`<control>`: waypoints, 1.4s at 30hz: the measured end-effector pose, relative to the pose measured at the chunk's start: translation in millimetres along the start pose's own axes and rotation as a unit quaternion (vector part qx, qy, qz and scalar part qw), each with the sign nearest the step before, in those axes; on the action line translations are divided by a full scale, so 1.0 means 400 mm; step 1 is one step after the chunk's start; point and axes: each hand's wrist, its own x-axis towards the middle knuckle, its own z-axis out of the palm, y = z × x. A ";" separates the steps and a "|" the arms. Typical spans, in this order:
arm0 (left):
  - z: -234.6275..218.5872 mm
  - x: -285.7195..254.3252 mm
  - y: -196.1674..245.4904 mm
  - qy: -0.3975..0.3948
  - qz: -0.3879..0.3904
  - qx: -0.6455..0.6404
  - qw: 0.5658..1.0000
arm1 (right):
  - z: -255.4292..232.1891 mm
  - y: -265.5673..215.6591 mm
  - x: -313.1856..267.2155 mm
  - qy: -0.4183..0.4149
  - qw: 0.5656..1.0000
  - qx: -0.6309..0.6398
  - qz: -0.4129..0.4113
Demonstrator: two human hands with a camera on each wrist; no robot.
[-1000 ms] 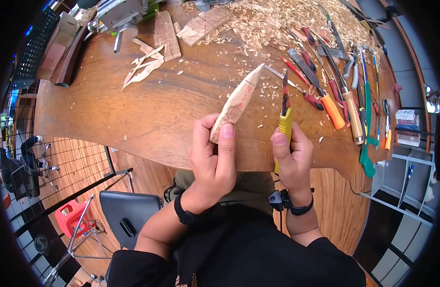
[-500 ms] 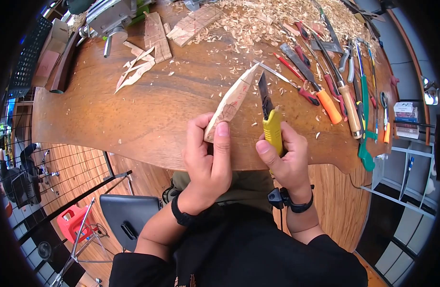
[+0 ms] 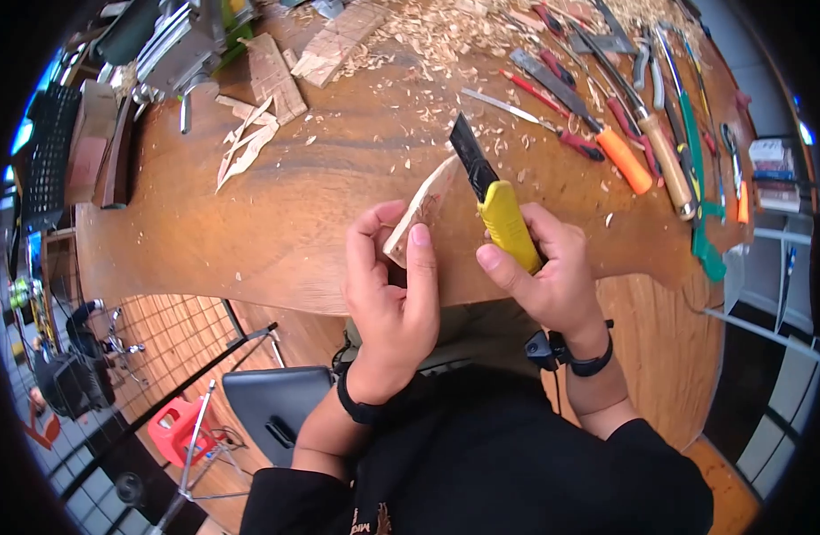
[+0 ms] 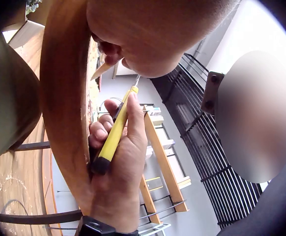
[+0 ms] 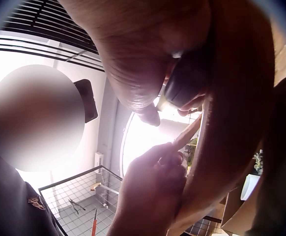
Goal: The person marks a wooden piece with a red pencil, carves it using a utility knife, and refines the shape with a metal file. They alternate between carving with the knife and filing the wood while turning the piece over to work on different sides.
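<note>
Your left hand (image 3: 390, 294) and right hand (image 3: 557, 272) are both grasping, raised at the near edge of the desk (image 3: 276, 236). In your right is the yellow utility knife (image 3: 508, 225), its dark blade (image 3: 473, 155) aimed away and leftward. Your left pinches the carved wood piece (image 3: 419, 216), tip beside that blade; contact is unclear. Shavings (image 3: 477, 49) litter the far side.

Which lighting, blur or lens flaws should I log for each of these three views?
Head: strong fisheye curving and black corners, though the yellow knife is easy to make out; left wrist: washed-out white at upper right, plus a blurred oval; right wrist: harsh backlight, the left hand in shadow against it, and a second blurred oval at left.
</note>
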 end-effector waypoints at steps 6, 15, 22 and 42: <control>-0.032 0.001 0.034 -0.019 -0.031 0.217 0.976 | 0.004 -0.005 0.000 0.006 1.000 -0.019 -0.005; -0.057 0.020 -0.011 0.019 0.178 0.349 0.920 | 0.016 -0.012 0.000 0.008 0.998 -0.061 0.002; -0.080 0.025 -0.028 -0.001 0.237 0.315 0.919 | 0.031 -0.027 0.004 0.021 0.992 -0.121 -0.001; -0.075 0.019 -0.041 -0.075 0.282 0.370 0.882 | 0.063 -0.026 0.056 0.059 0.990 -0.118 -0.040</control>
